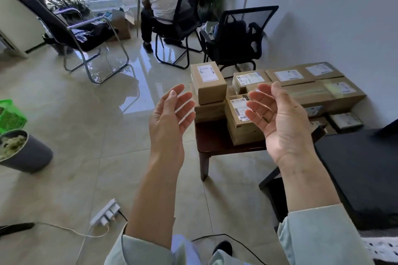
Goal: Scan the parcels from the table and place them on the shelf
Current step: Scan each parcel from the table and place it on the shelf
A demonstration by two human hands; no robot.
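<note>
Now we hold our left hand (170, 118) and right hand (277, 122) up, palms facing each other, fingers loosely spread and holding nothing. Between and behind them, toward two o'clock, cardboard parcels (241, 118) with white labels sit stacked on a dark wooden table (212, 140). At eleven o'clock stands a black chair (64, 26).

Both grips empty, palms facing each other, fingers relaxed: left grip (170, 112) just left of the bench (213, 137), right grip (277, 118) above it. Stacked cardboard parcels (243, 122) on bench. Black mesh chair (239, 36) behind bench.
</note>
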